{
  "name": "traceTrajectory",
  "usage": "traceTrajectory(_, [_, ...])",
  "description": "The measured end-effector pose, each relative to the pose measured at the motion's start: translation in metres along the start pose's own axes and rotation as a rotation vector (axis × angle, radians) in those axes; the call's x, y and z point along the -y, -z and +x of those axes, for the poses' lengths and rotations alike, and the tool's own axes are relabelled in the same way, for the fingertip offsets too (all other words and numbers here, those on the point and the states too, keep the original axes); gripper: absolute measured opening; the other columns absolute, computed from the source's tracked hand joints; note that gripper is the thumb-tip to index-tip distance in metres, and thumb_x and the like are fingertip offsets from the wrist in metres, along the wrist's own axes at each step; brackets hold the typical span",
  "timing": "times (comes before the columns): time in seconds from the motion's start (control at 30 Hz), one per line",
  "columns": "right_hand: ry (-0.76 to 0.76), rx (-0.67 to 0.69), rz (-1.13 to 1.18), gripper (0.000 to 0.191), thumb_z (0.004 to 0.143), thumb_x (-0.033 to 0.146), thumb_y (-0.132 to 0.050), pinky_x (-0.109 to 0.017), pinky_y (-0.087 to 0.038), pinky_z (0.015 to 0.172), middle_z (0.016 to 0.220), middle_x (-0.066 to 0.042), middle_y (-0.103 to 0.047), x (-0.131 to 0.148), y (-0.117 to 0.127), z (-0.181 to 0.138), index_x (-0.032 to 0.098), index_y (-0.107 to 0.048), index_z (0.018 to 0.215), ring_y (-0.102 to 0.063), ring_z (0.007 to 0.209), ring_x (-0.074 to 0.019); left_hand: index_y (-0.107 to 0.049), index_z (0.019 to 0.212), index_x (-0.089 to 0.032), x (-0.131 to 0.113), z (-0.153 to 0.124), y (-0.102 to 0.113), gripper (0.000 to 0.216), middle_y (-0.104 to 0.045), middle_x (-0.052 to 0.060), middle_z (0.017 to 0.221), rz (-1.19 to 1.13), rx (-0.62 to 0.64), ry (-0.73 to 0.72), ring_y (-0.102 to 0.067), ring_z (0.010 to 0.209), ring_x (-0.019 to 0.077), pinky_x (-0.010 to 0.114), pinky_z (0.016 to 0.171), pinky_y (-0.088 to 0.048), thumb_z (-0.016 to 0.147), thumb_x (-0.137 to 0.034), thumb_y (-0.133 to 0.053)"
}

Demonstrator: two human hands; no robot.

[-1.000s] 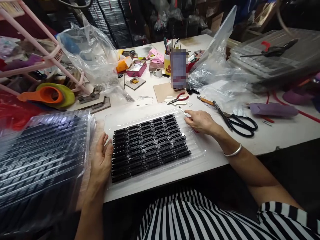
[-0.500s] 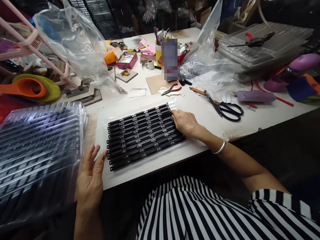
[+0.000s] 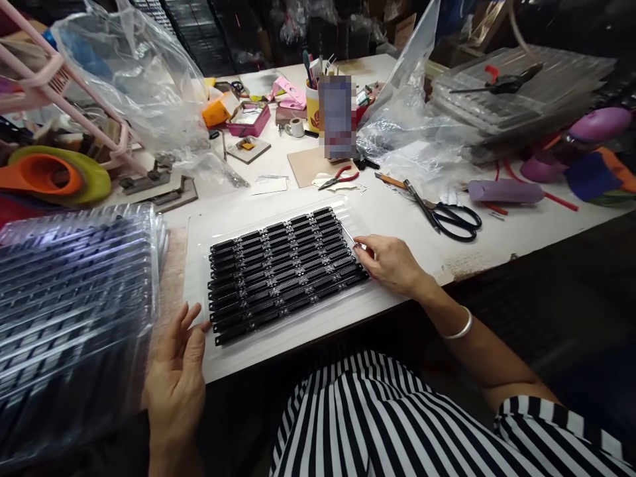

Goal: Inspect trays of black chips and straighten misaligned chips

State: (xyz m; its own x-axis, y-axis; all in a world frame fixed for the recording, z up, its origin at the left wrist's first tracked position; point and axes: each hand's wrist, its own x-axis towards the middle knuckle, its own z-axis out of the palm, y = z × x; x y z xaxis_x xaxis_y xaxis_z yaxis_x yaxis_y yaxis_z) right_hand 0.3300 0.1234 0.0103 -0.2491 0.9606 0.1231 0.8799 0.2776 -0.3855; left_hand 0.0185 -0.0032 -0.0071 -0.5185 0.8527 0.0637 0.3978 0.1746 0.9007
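Observation:
A clear plastic tray (image 3: 195, 265) lies on the white table in front of me, filled with rows of long black connector strips (image 3: 283, 268). My right hand (image 3: 392, 264) rests at the tray's right edge and grips a thin metal pick (image 3: 348, 236) whose tip points up and left over the strips. My left hand (image 3: 176, 374) hovers at the tray's near-left corner, fingers spread, holding nothing. Its thumb almost touches the tray rim.
A tall stack of filled clear trays (image 3: 74, 311) stands at my left. Black scissors (image 3: 450, 215), red-handled pliers (image 3: 340, 177), plastic bags (image 3: 144, 79), a pen cup (image 3: 313, 106) and more clear trays (image 3: 521, 99) crowd the table's back and right. The table edge (image 3: 467, 268) runs near my lap.
My right hand slid from the tray's far-right corner down its right edge toward me, still holding the pick. My left hand drew back from the tray's left side to its near corner.

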Motion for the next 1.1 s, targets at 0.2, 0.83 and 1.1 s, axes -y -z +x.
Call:
traceTrajectory(0.2, [-0.003, -0.058, 0.102, 0.031, 0.088, 0.026, -0.047, -0.027, -0.044, 0.064, 0.082, -0.007, -0.070, -0.002, 0.001, -0.013, 0.013, -0.068, 0.107, -0.061, 0.065, -0.0168, -0.050, 0.132, -0.028, 0.005, 0.000, -0.002, 0.050, -0.058, 0.006, 0.130, -0.045, -0.027, 0.007, -0.062, 0.105, 0.0224, 0.042, 0.101, -0.043, 0.085, -0.044, -0.059])
traceTrajectory(0.83, [-0.046, -0.137, 0.164, 0.035, 0.086, 0.037, -0.052, -0.029, -0.045, 0.058, 0.071, -0.005, -0.067, -0.013, -0.002, 0.010, 0.013, -0.069, 0.106, -0.057, 0.056, -0.0167, -0.051, 0.131, -0.022, 0.008, -0.012, 0.007, 0.050, -0.064, 0.009, 0.117, -0.109, 0.000, 0.004, -0.061, 0.105, 0.0217, 0.039, 0.099, -0.043, 0.085, -0.039, -0.059])
traceTrajectory(1.1, [0.043, -0.034, -0.185, 0.033, 0.094, 0.028, -0.039, -0.030, -0.041, 0.060, 0.096, -0.011, -0.069, 0.011, -0.015, 0.027, 0.015, -0.064, 0.110, -0.062, 0.076, -0.0234, -0.051, 0.131, -0.026, 0.015, -0.011, 0.007, 0.049, -0.063, 0.006, 0.119, -0.080, 0.002, 0.004, -0.059, 0.109, 0.0215, 0.039, 0.102, -0.041, 0.085, -0.040, -0.060])
